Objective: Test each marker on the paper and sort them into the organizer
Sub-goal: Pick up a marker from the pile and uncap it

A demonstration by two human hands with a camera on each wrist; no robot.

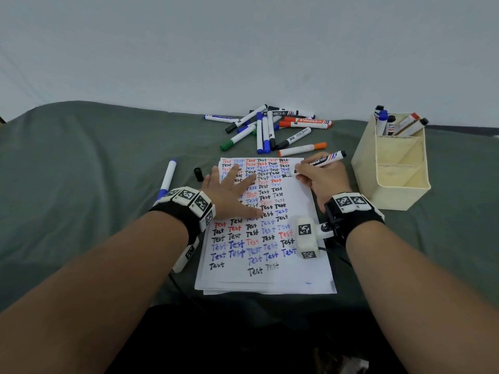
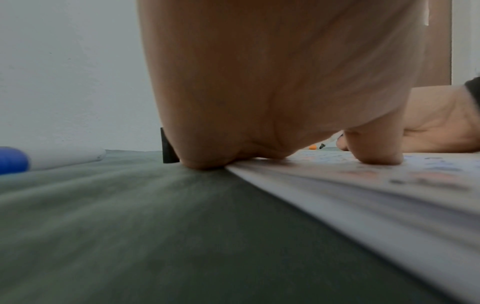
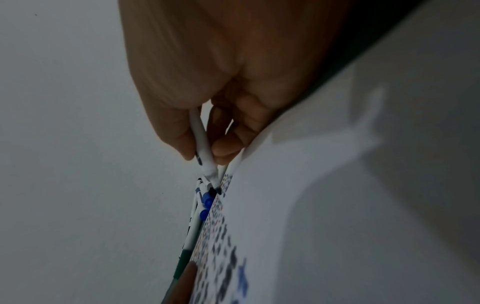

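My right hand (image 1: 318, 176) grips an uncapped black whiteboard marker (image 1: 322, 161), its tip touching the right side of the paper (image 1: 297, 273) near the top. In the right wrist view the marker (image 3: 202, 148) is pinched between thumb and fingers, its nib on the sheet (image 3: 324, 205). My left hand (image 1: 232, 195) lies flat with spread fingers on the paper's left part, holding it down; the left wrist view shows the palm (image 2: 272, 82) pressing at the paper edge (image 2: 337, 195). The marker's black cap (image 1: 198, 174) stands on the cloth left of the paper. The cream organizer (image 1: 391, 168) at the right holds several markers (image 1: 388, 124).
A pile of several capped markers (image 1: 270, 128) lies behind the paper on the grey-green cloth (image 1: 81, 163). One blue marker (image 1: 167, 179) lies alone at the left, also seen low in the left wrist view as a blue marker (image 2: 39, 159). A pale wall stands behind.
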